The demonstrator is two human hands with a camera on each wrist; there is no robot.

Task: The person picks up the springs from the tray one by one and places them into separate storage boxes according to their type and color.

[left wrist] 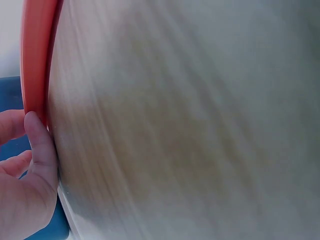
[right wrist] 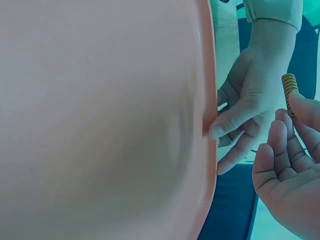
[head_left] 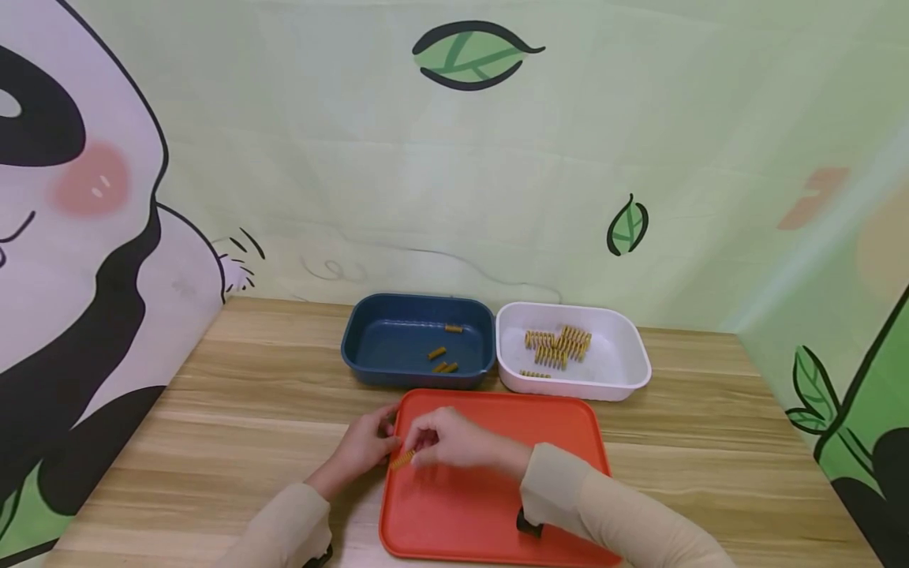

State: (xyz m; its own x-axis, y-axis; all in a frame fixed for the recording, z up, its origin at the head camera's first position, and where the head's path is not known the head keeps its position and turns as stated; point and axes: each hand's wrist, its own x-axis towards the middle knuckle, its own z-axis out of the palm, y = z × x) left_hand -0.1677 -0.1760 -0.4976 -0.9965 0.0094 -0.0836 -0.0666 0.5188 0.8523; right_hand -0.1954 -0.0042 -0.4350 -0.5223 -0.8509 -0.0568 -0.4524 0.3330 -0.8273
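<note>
My right hand [head_left: 454,440] pinches a small yellow coil spring [head_left: 402,460] between thumb and fingertips, over the left side of a red tray [head_left: 454,521]. In the right wrist view the spring [right wrist: 288,85] stands up from the fingertips, its coils close together. My left hand [head_left: 364,443] grips the tray's left rim. Its thumb lies on the rim in the right wrist view, with the other fingers at the outer side. Seen from the left wrist, the thumb and a finger meet at the red rim [left wrist: 36,65].
Behind the tray stands a dark blue bin [head_left: 417,377] with several small tight springs [head_left: 436,353]. Beside it on the right, a white bin [head_left: 618,355] holds several larger, wider-coiled springs [head_left: 550,355]. The wooden table [head_left: 270,410] ends at a printed cloth backdrop.
</note>
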